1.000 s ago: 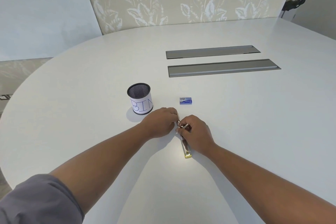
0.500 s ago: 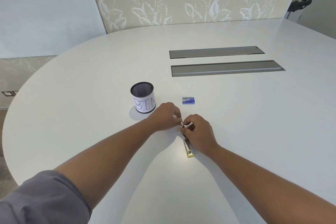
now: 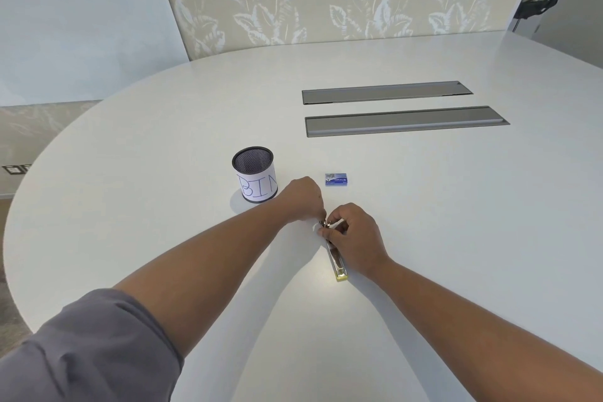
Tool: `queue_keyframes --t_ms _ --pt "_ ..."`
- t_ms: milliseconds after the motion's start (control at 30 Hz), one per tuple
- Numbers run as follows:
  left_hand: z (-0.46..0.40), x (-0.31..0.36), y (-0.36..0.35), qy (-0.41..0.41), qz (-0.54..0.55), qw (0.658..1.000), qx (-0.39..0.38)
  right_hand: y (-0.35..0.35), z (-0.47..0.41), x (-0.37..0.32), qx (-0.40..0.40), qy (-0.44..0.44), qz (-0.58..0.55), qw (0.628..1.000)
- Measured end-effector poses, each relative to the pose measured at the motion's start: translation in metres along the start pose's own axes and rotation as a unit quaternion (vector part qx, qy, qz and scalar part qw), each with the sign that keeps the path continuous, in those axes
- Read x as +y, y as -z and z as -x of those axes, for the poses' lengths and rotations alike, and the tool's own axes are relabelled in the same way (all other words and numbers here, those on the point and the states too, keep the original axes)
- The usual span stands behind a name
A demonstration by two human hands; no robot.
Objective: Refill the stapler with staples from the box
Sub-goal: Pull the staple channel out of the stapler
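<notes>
**Head view: both hands crowd the far end of the stapler, box untouched**

Head camera shows the stapler (image 3: 336, 258) lying flat on the white table (image 3: 456, 238), its yellow-tipped end toward the person and its far end hidden under the fingers. The right hand (image 3: 357, 238) lies along the stapler's right side, thumb and forefinger pinched together at the far end. The left hand (image 3: 301, 197) has its fingertips curled tight onto the same spot, so the two hands meet there. Something small and metallic glints between them; it may be a staple strip or part of the mechanism, but it is too small to say which.

Over the last second little has changed: the hands have stayed locked on that end, drawing slightly closer together, and the stapler has not shifted on the table. That suggests fine work at the magazine is under way, either freeing it or seating staples.

The staple box (image 3: 338, 179) sits closed-looking and apart, just beyond the hands, to the right of the mesh cup marked BIN (image 3: 256, 176). Neither hand touches it.
</notes>
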State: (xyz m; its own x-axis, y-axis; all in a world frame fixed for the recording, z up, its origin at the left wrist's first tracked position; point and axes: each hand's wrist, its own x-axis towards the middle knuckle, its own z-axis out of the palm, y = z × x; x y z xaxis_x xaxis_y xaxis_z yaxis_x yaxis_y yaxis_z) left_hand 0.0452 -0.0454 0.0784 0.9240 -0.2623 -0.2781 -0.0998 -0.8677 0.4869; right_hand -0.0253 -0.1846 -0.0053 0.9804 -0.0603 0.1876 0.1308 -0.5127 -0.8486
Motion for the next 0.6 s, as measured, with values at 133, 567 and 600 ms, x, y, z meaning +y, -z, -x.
queue_keyframes --t_ms 133,567,600 --pt "0.0 0.004 -0.001 0.013 -0.021 1.0 -0.018 0.0 0.0 -0.001 -0.005 0.001 -0.003 1.0" --pt "0.0 -0.016 -0.004 0.006 0.154 0.988 0.005 0.001 -0.002 0.003 -0.018 0.007 0.037 0.999" --pt "0.0 -0.02 -0.003 0.003 0.19 0.982 0.003 0.0 -0.001 0.003 -0.018 0.011 0.046 0.999"
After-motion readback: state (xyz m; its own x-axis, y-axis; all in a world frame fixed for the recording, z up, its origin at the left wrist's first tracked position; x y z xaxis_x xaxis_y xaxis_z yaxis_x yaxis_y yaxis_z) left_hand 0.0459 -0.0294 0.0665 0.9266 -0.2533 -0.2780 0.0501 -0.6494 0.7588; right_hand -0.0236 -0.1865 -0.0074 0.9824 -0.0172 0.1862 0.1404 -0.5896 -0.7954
